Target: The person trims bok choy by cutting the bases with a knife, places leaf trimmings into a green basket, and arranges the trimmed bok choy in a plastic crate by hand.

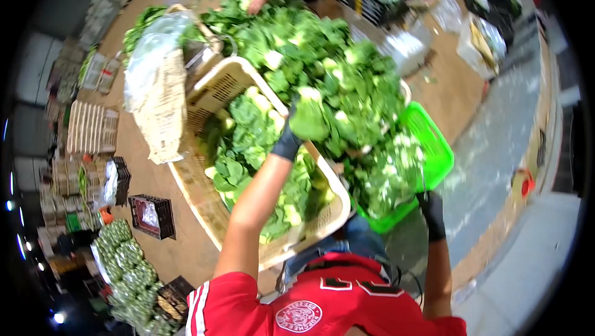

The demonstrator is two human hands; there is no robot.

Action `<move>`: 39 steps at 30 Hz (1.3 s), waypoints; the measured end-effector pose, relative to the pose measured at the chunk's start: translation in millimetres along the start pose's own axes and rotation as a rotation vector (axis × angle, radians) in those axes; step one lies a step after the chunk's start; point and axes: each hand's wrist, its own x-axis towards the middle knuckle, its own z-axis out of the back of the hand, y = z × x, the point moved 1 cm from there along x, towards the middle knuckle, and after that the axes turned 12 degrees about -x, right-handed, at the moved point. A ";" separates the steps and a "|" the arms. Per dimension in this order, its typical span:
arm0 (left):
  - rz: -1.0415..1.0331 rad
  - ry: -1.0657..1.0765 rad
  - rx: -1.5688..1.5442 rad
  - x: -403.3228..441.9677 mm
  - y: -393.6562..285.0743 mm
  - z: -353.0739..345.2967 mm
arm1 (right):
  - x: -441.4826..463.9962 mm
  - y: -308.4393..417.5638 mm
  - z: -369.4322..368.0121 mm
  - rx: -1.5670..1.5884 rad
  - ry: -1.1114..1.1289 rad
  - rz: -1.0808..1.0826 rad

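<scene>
My left hand (287, 142), in a black glove, is closed round a leafy green vegetable (308, 119) with a pale cut stem, above the edge between a crate and a heap of greens. The cream plastic crate (334, 215) beneath my left arm holds more of these leafy greens (245, 131). At the right, my right hand (432, 212), also black-gloved, is closed beside a bright green basket (437, 150). A thin narrow tool (424, 180) sticks up from it; its kind is not clear. Greens in clear plastic (393, 172) lie in that basket.
A big heap of greens (310, 44) spreads ahead, with another person's hands (257, 2) at its far side. A basket draped with plastic and a woven sack (158, 97) stands left. A black crate (362, 1) is behind; bagged produce (127, 268) lies lower left.
</scene>
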 end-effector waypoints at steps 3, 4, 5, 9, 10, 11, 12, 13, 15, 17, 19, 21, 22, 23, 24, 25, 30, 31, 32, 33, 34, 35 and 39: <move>-0.412 0.126 0.632 34.9 -121.3 -84.5 | -8.4 -26.3 -28.2 -0.019 0.037 -0.053; -0.515 0.092 0.681 37.7 -153.9 -111.7 | -9.4 -34.3 -38.1 -0.037 -0.009 -0.028; -0.670 -0.287 0.741 49.7 -202.3 -116.3 | -7.4 -35.9 -42.0 -0.028 -0.014 -0.046; -1.060 -0.261 1.183 -11.9 -226.5 -97.7 | -7.9 33.3 -14.3 0.103 0.115 -0.209; -1.156 -0.263 1.323 -37.2 -225.5 -73.7 | -7.9 42.2 -12.0 0.095 0.146 -0.224; -1.311 -0.258 1.537 -66.8 -226.2 -43.9 | -8.7 54.2 -10.1 0.114 0.175 -0.226; -1.351 -0.364 1.594 -95.8 -233.0 -1.4 | -7.6 68.0 -11.0 0.138 0.202 -0.229; -1.300 -0.510 1.642 -128.5 -242.1 40.0 | -8.0 75.8 -14.9 0.166 0.228 -0.232; -1.202 -0.910 1.836 -191.8 -267.3 132.6 | -8.5 71.6 -28.1 0.133 0.271 -0.269; -0.950 -1.042 1.962 -237.4 -273.1 187.9 | -11.6 68.5 -37.4 0.143 0.296 -0.329; -0.816 -1.108 2.213 -251.8 -270.6 191.6 | -15.0 75.7 -40.1 0.153 0.325 -0.348; -0.713 -1.052 2.572 -262.1 -295.1 217.2 | -19.2 88.9 -44.6 0.163 0.334 -0.369; -0.586 -1.082 2.615 -259.9 -300.5 217.2 | -21.3 94.0 -46.2 0.170 0.344 -0.377; -0.463 -1.104 2.655 -253.9 -305.4 216.7 | -22.8 98.7 -48.3 0.180 0.347 -0.384; -0.340 -1.118 2.693 -247.3 -313.0 216.1 | -24.9 103.0 -50.9 0.192 0.348 -0.393; -0.050 -1.144 2.755 -240.5 -325.1 221.1 | -27.0 108.0 -53.5 0.192 0.348 -0.385; -0.188 -0.805 3.067 -248.3 -324.9 216.8 | -29.3 129.3 -53.3 0.224 0.309 -0.324; -0.268 -0.781 3.097 -249.8 -326.6 218.6 | -29.1 131.4 -52.8 0.226 0.309 -0.280; -0.349 -0.755 3.123 -250.2 -320.4 207.0 | -29.6 137.7 -52.1 0.243 0.300 -0.270; -0.222 -0.754 3.021 -253.1 -316.7 194.4 | -28.6 146.0 -51.0 0.260 0.289 -0.256; -0.258 -0.734 2.909 -255.8 -310.8 180.0 | -26.3 153.4 -49.1 0.278 0.276 -0.242; -0.288 -0.716 2.797 -259.6 -298.0 156.5 | -24.8 157.8 -46.5 0.278 0.276 -0.198; -0.502 -0.424 2.383 -280.7 -252.8 110.2 | -15.3 225.5 -48.1 0.240 0.250 0.181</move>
